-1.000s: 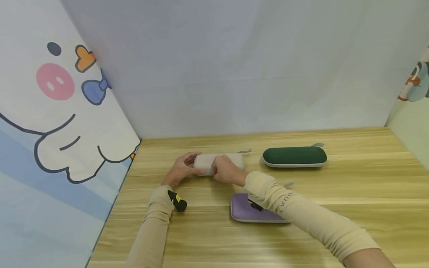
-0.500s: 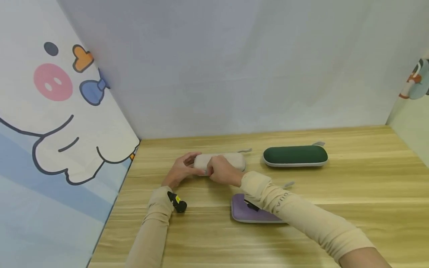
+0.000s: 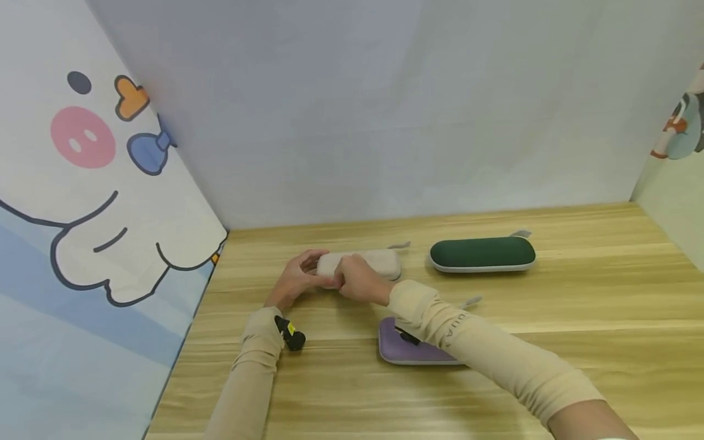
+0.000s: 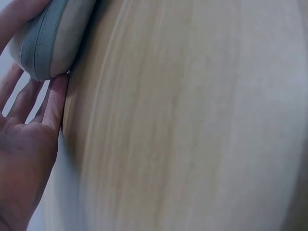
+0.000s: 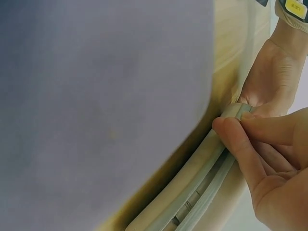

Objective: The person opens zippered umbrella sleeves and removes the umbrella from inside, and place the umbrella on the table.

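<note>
I have the cream case (image 3: 381,260) before me on the counter (image 3: 330,391), lying flat with its long side towards me, and I judge the work on its zipper (image 5: 208,195) to be partway. My left grip (image 3: 296,280) is curled about the left end of the cream case, bracing it. My right grip (image 3: 360,280) is pinched tight on the zipper edge along the near side of the cream case, close to its left end and just beside my left grip; the puller itself is hidden in the pinch, so I cannot tell how it sits. What looks done: from my pinch towards the right end of the cream case, the two zipper tapes stand apart with a dark slit between them. What looks left, if full opening is the aim: the seam round the left end, which seems joined in the left wrist view, and the lid, which rests down on the cream case. I cannot see what lies within. The green case (image 3: 483,253), to the right of the cream case and apart from it, appears closed and neither grip is on it. The purple case (image 3: 403,350), nearer me than the cream case and further right, lies partly behind my right sleeve (image 3: 489,339); its visible part also appears closed.
</note>
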`<state>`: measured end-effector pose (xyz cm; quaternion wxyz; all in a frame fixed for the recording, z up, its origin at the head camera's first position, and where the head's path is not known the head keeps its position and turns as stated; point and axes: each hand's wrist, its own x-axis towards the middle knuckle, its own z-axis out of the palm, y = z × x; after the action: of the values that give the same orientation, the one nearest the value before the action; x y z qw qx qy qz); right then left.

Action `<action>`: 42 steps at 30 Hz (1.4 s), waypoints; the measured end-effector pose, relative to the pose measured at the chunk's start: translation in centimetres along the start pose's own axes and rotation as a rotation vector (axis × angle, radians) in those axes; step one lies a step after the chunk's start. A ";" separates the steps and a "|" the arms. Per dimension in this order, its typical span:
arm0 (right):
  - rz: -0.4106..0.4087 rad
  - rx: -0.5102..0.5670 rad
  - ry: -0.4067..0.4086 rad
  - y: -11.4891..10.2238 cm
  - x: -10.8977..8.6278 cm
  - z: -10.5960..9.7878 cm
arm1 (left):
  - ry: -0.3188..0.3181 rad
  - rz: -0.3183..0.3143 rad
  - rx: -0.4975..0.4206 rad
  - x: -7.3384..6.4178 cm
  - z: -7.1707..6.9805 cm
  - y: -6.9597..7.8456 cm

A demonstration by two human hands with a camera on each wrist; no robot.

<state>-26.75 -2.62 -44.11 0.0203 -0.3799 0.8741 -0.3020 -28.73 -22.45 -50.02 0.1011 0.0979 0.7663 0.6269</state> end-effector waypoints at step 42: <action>0.038 0.008 -0.067 0.9 -1.6 -2.3 | 0.045 0.000 0.394 -1.7 2.3 2.6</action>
<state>-26.79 0.11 -43.07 0.0566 -0.3731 0.8787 -0.2924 -26.44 -20.22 -47.86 0.0628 0.1015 0.8764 0.4666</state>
